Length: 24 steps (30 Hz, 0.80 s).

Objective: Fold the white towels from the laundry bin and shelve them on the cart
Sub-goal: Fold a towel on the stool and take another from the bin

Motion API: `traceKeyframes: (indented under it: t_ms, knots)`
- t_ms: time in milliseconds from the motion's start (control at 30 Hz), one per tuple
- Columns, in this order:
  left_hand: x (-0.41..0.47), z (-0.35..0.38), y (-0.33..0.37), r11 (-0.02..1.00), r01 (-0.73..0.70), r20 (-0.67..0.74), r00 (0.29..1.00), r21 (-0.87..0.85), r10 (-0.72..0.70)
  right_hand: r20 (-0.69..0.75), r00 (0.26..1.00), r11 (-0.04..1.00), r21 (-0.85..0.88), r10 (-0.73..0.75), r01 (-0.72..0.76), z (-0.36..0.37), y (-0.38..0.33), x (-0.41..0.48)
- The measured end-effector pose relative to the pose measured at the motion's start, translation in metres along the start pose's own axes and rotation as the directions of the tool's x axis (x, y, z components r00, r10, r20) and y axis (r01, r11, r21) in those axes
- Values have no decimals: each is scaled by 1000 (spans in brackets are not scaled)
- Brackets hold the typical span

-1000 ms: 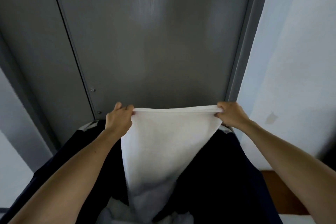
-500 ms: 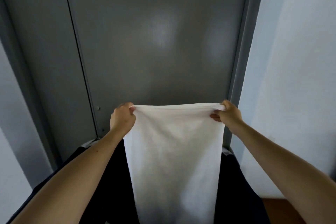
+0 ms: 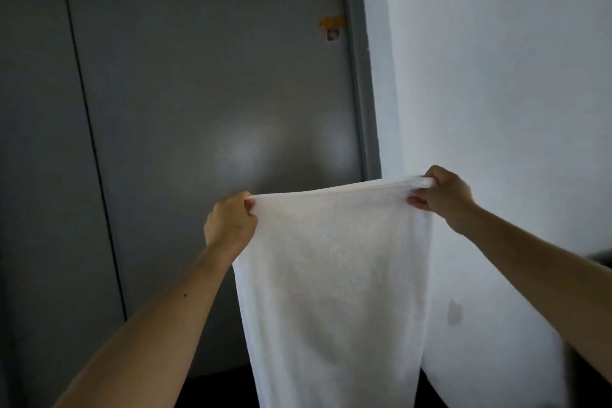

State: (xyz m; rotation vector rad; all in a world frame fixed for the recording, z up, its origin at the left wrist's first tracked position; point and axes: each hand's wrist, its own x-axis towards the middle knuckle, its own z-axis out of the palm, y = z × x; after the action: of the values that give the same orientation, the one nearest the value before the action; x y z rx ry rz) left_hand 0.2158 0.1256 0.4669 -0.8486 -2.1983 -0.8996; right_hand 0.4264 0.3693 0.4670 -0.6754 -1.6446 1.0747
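I've got the towel [image 3: 334, 281] pinched at its two top corners, left hand [image 3: 230, 222] and right hand [image 3: 445, 197] each curled tight on the hem, spread so it hangs flat in front of me, my guess is to square it for the first fold. Grey doors [image 3: 198, 93] behind, white wall [image 3: 496, 76] right; bin and cart not in view, nothing blocking.

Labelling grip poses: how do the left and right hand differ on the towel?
The left hand sits lower than the right hand, so the top edge of the towel slopes up rightward. The left hand is before the grey door; the right hand is before the white wall. Shared: each grip pinches one top corner, the towel hanging below.
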Motion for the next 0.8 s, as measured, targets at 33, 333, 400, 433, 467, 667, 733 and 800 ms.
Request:
traceKeyframes:
  t_ms: [33,333,400,433,467,667,733,800]
  knots:
    - [4,-2,7,1000,-12,-5,1000,-16,12,-23,1000,1000,2,-20,20,-9,-8,0]
    - [15,-14,125,982,-139,-82,988,-128,130,-195,975,994,10,-104,108,-130,-49,14]
    - [12,-21,166,975,-191,-108,978,-114,179,-227,968,993,10,-108,114,-168,-51,20]
    - [9,-24,188,971,-215,-124,972,-108,201,-239,965,993,10,-112,117,-188,-51,23]
    - [4,-26,211,967,-233,-141,966,-106,217,-252,961,992,15,-117,125,-209,-51,26]
    - [-44,-3,336,962,-248,-167,959,-115,227,-224,955,981,-61,-194,185,-352,-36,37]
    - [-56,7,370,960,-253,-168,958,-121,231,-226,958,984,-71,-177,164,-391,-26,42]
    - [-66,18,398,959,-253,-160,960,-128,231,-235,959,986,-88,-161,144,-421,-17,49]
